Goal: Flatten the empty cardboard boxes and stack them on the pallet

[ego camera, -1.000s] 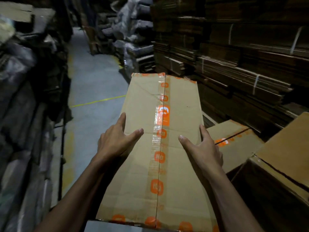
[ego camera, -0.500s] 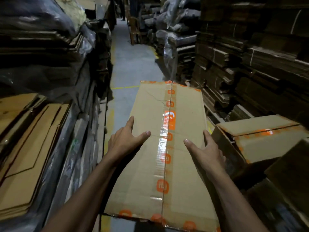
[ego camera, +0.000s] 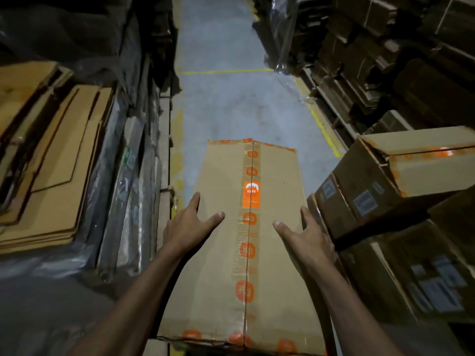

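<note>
view tipped down since earlier | left hand (ego camera: 189, 224), right hand (ego camera: 307, 233) grip box (ego camera: 223, 253) sides

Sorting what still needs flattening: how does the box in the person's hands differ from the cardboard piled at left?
The held box is still a full box, taped shut with orange-printed tape; the left stack lies flattened in layered sheets, without visible tape. Both are plain brown cardboard.
</note>
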A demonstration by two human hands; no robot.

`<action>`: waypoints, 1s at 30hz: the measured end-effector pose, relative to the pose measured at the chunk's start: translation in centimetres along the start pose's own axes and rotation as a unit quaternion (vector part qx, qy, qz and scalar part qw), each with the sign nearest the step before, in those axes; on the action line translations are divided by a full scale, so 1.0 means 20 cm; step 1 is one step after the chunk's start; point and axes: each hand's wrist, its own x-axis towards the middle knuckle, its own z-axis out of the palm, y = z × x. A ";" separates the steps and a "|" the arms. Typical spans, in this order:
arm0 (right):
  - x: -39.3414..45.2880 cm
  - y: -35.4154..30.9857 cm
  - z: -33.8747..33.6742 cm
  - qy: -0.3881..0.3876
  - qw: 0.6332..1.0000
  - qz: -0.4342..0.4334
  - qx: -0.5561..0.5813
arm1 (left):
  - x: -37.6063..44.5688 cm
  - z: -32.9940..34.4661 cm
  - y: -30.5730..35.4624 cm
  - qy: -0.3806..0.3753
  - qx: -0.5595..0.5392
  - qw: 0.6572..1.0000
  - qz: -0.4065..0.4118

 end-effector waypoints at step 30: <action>0.85 1.56 2.01 -0.081 0.993 0.034 -0.076 | 0.42 2.01 -1.59 -0.034 0.012 0.987 -0.158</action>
